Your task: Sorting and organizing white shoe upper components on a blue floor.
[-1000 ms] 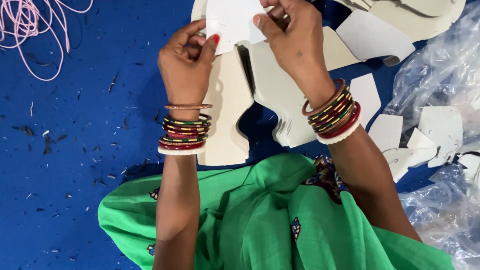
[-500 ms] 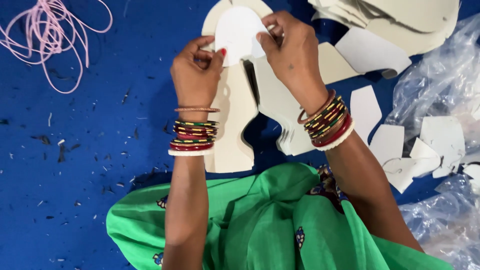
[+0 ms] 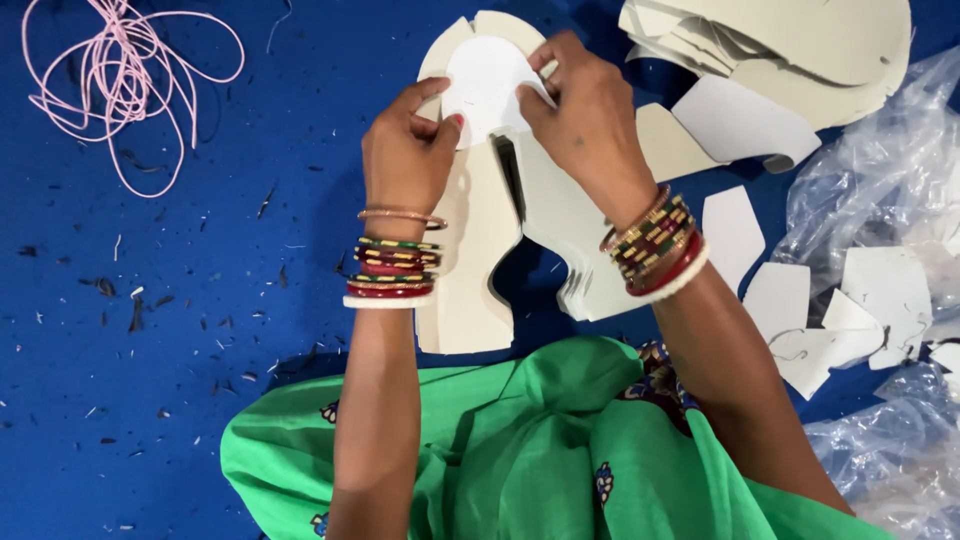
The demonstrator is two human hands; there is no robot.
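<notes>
My left hand (image 3: 405, 150) and my right hand (image 3: 580, 115) together pinch a small rounded white cut piece (image 3: 485, 85), one hand on each side. The piece is held just above a large cream U-shaped cut sheet (image 3: 470, 270) that lies flat on the blue surface (image 3: 200, 300). Both wrists wear stacks of coloured bangles. My green garment (image 3: 530, 450) fills the lower middle of the view.
A stack of cream cut sheets (image 3: 800, 45) lies at the top right. Small white cut pieces (image 3: 780, 300) are scattered at the right beside crumpled clear plastic (image 3: 880, 170). A tangle of pink cord (image 3: 115, 70) sits at the top left. Dark scraps dot the blue surface.
Both hands and the white piece have shifted lower in view. My left fingers have moved onto the piece's left edge, so both hands now pinch it.
</notes>
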